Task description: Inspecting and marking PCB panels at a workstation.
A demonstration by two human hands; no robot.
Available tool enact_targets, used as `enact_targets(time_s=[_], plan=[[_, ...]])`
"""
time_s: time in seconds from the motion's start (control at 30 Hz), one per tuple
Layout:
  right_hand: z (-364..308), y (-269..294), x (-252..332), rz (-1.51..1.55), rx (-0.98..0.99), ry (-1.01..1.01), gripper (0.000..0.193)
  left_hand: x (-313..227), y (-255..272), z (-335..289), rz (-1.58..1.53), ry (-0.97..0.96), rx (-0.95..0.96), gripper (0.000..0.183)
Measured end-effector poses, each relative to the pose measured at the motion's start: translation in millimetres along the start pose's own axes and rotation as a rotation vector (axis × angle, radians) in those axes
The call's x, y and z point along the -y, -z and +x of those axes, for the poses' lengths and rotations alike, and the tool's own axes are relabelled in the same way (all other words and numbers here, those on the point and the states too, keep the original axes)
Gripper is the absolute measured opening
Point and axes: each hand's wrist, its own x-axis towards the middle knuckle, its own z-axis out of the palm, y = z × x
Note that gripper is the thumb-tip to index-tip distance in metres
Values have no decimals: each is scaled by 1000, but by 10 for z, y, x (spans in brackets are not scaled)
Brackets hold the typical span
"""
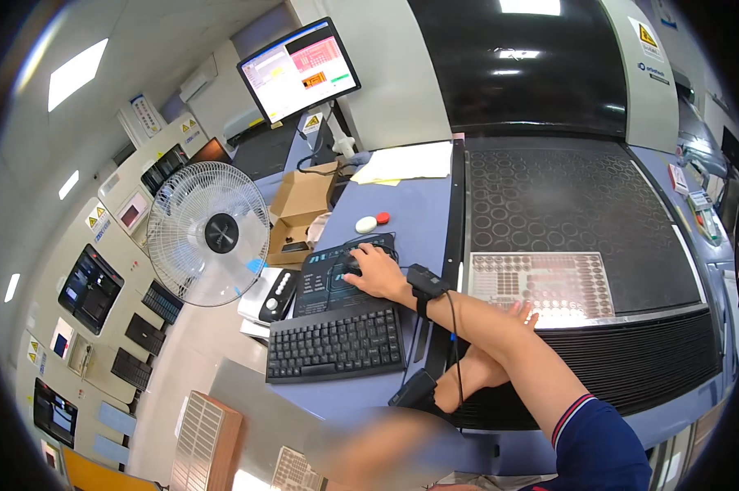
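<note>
My right arm, in a dark blue sleeve, crosses over my left one toward the left. My right hand (376,272) rests over a dark computer mouse (355,260), fingers curved around it, on a patterned black mouse mat (324,282). Just below lies a black keyboard (335,344). Beneath my right forearm, my left hand (488,366) reaches right. Its spread fingertips touch the near edge of a flat panel (541,282) patterned with small round and square shapes. That panel lies on the black, ring-marked machine bed (549,196). My right forearm hides part of the left hand.
A lit monitor (300,72) stands at the back left, near a standing fan (220,233) and an open cardboard box (300,200). Papers (406,164) and red and white round buttons (366,224) are beside the bed. Black ribbed bellows (623,360) span its near side.
</note>
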Motion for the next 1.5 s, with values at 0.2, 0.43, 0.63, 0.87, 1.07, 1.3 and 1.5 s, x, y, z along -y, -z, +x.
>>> enact_targets(time_s=[0.2,0.43,0.63,0.87,1.07,1.3,1.5], plan=[[90,4,-104,-25,79,137,49,45,19,-2,14,19,31,84],[91,-6,-139,-1,140,143,43,33,15,4,-21,21,-4,85],[55,-14,-165,32,147,194,41,16,-25,-1,-10,20,-6,86],[53,-22,-184,48,159,226,41,-13,20,20,-22,31,21,86],[65,2,-162,42,159,231,40,3,3,17,-2,30,20,86],[70,-5,-153,56,157,237,39,1,8,9,-3,29,16,86],[52,25,-144,53,157,218,41,-14,25,16,-9,36,19,85]])
